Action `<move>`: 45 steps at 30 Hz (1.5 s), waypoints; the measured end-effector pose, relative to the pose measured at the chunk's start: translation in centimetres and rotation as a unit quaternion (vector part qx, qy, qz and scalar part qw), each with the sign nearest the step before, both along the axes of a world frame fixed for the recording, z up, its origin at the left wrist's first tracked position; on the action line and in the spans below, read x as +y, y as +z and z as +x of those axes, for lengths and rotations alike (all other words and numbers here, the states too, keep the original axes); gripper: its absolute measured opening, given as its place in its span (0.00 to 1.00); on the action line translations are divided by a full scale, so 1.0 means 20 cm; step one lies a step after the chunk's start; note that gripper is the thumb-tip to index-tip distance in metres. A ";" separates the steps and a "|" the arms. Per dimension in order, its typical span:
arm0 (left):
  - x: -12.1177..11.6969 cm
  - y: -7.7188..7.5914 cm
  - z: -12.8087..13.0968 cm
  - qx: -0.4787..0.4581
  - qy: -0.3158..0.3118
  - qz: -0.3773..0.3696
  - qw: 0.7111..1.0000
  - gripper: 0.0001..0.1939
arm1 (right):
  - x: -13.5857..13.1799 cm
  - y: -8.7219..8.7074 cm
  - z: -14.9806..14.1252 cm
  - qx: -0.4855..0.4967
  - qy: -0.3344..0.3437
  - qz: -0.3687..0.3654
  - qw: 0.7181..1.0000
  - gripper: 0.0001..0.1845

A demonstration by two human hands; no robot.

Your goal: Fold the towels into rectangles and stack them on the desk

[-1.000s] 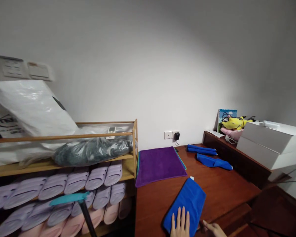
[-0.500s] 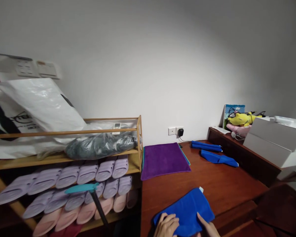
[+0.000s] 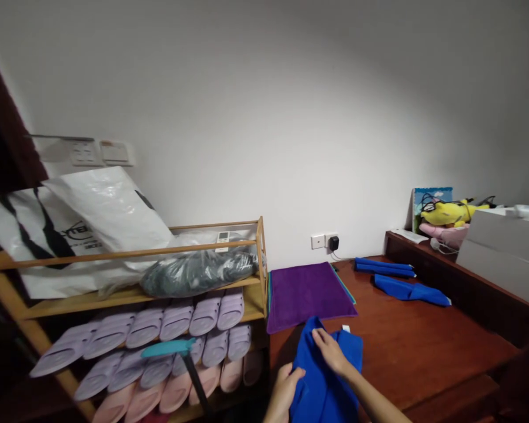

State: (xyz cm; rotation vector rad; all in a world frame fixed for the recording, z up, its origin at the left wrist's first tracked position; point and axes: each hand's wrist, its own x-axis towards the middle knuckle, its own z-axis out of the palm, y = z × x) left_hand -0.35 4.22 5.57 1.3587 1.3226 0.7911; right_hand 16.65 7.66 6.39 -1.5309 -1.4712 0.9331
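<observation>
The blue cloth [image 3: 324,390] is at the near edge of the reddish-brown wooden desk [image 3: 427,343], its white tag [image 3: 345,328] at the far side. The left hand [image 3: 283,392] pinches its left edge between thumb and fingers; the right hand [image 3: 330,351] has its fingers bent over the raised upper part, though whether they pinch it is unclear. The step looks like arranging the cloth by hand, partly doubled and creased. Any further shift calls for both hands to move together, clear of the purple cloth [image 3: 309,295] on the far left. Two narrow blue cloths [image 3: 384,268] [image 3: 411,291] lie far right.
</observation>
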 end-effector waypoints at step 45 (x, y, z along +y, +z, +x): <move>-0.12 -0.28 0.05 0.479 -0.107 0.194 0.849 0.27 | -0.37 -0.27 0.65 -0.403 -0.066 0.086 0.909 0.21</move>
